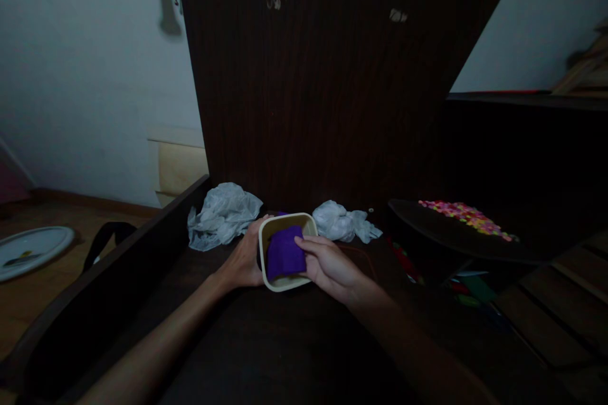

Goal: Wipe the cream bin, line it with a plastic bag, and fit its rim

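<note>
A cream square-rimmed tub [264,237] is tilted so its inside faces me, above the dark wooden surface. My left hand [246,257] grips the tub's left side, its fingers partly hidden behind the wall. Inside the tub's mouth is a purple cloth [285,253], seemingly folded. My right hand [330,262] pinches the right edge of this cloth between thumb and fingers. A crumpled white plastic bag [223,214] lies just left of the tub, and a smaller bunched plastic bag [336,221] lies just right of it. A bit of purple shows behind the tub's rim.
A dark wooden panel [313,88] rises behind the tub. A low side board [118,285] borders the surface on the left. On the right, a dark shelf [427,228] carries a pile of small colourful pieces [468,216]. A white round lid-like object [35,250] rests at far left.
</note>
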`<move>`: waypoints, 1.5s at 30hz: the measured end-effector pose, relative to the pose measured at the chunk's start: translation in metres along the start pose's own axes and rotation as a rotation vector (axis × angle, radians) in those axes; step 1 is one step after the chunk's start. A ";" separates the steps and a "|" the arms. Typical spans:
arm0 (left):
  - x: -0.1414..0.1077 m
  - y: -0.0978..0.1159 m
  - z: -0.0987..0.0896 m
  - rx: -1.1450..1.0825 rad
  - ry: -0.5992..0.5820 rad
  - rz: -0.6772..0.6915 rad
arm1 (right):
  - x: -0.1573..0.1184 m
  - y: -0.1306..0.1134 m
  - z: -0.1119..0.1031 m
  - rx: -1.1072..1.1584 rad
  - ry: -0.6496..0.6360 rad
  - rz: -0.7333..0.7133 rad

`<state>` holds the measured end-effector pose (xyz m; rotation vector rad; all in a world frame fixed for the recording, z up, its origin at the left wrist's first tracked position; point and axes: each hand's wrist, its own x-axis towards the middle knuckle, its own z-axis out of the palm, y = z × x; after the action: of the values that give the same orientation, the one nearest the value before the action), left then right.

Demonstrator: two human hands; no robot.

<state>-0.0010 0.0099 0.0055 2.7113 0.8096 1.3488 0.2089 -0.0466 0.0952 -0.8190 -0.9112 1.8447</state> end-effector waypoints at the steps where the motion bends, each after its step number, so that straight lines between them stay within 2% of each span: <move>1: 0.000 0.001 0.000 0.008 0.000 0.014 | 0.003 0.002 0.003 0.024 0.019 -0.016; 7: 0.002 0.007 0.004 0.020 0.030 0.066 | 0.010 0.008 0.033 0.167 0.126 -0.093; 13: -0.001 0.003 0.007 0.030 0.017 0.077 | 0.005 0.021 0.054 0.184 0.148 -0.100; 17: -0.004 0.003 0.008 0.073 -0.003 0.082 | -0.001 0.023 0.061 0.022 0.138 -0.121; 23: -0.007 0.013 0.009 0.130 -0.001 -0.018 | -0.008 0.018 0.068 -0.242 0.051 -0.092; 27: -0.005 0.019 0.006 0.087 0.039 -0.038 | -0.002 0.019 0.062 -0.445 0.047 -0.122; 31: -0.002 0.017 0.006 0.093 0.038 -0.020 | 0.005 0.015 0.049 -0.546 0.025 -0.175; 36: -0.001 0.013 0.010 0.113 0.025 0.014 | 0.001 0.004 0.044 -0.404 0.027 -0.133; 45: -0.002 0.016 0.011 0.092 0.024 -0.007 | -0.004 0.000 0.059 -0.023 0.014 -0.094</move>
<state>0.0134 -0.0021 0.0004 2.7626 0.9042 1.3791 0.1622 -0.0646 0.1262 -0.7888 -0.9474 1.7480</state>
